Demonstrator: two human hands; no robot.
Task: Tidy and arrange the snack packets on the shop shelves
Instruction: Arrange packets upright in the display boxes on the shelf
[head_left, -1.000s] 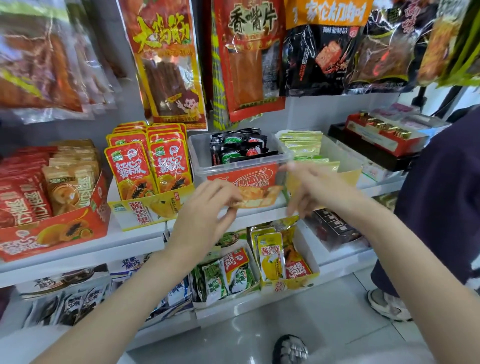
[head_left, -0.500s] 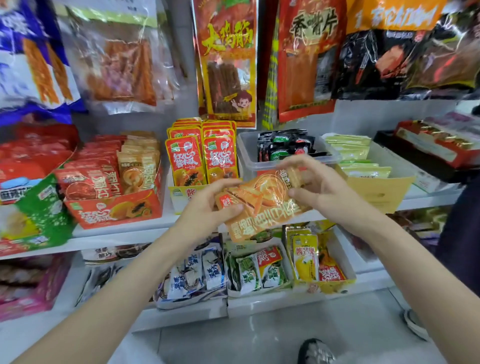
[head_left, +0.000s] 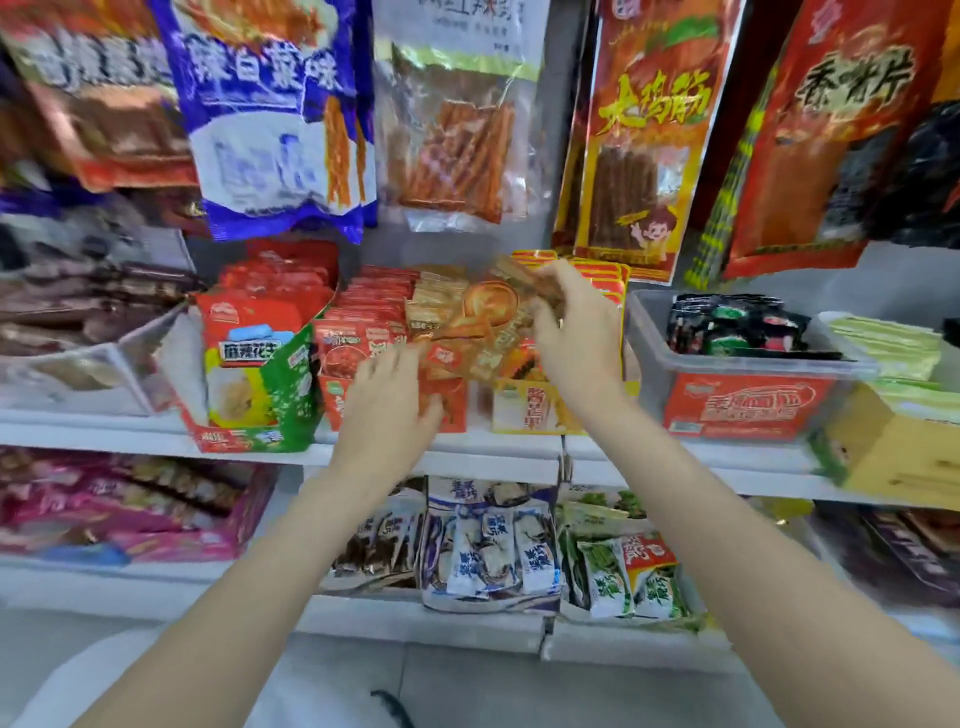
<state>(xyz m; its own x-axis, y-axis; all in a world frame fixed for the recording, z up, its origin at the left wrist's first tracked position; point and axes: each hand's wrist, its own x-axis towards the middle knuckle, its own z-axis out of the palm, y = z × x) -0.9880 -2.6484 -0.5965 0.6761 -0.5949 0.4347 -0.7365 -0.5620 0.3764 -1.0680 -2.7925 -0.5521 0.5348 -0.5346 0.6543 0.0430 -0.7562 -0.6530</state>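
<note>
An orange-brown snack packet hangs tilted in front of the red display box on the middle shelf. My right hand grips the packet's upper right end, fingers curled round it. My left hand is at the packet's lower left corner with fingers bent; whether it pinches the corner is unclear. Behind the packet stand rows of red and tan packets in that box.
A red-green box of packets stands left of the red box, a clear tub with dark packets to the right, then a yellow box. Large bags hang above. The lower shelf holds blue-white and green packets.
The view swung left along the shelf. Both hands carried the orange-brown packet up and left, from before the clear tub to the red display box.
</note>
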